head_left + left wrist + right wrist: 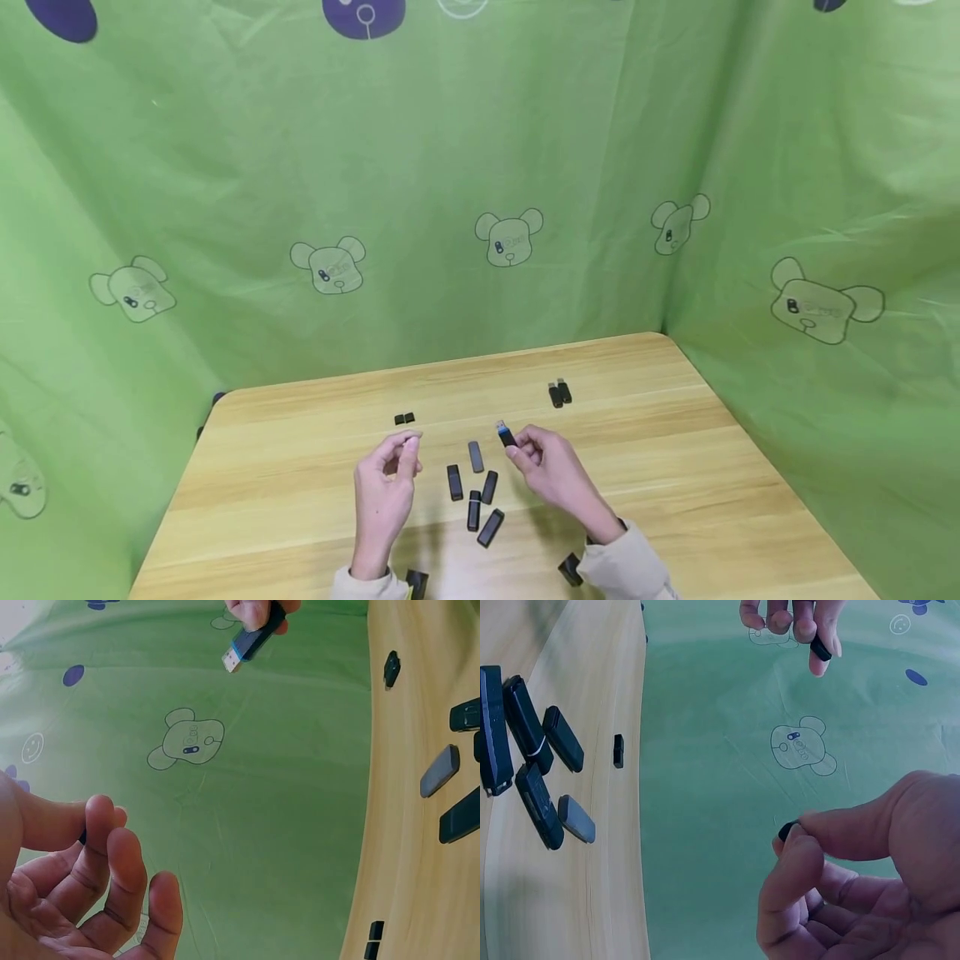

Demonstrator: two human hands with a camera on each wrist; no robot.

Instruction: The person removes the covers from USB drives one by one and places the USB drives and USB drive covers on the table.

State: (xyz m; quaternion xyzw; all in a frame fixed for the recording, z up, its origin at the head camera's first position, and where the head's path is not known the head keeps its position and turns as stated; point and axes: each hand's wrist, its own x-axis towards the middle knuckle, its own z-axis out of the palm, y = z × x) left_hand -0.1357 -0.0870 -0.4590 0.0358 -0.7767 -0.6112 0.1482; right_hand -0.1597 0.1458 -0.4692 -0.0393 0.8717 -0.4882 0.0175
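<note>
Right hand (553, 471) pinches an uncapped USB stick (257, 642) by its black body; left hand (384, 490) pinches a small black cap (821, 649). The stick is likely light, stiff and smooth, best gripped there, clear of the metal plug (232, 660), which juts beyond the right hand toward the left hand's side.

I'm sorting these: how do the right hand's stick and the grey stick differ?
The held stick shows a blue band and metal plug; the grey stick shows neither. The right hand grips the held stick; the grey stick lies on the table. Both are oblong.
</note>
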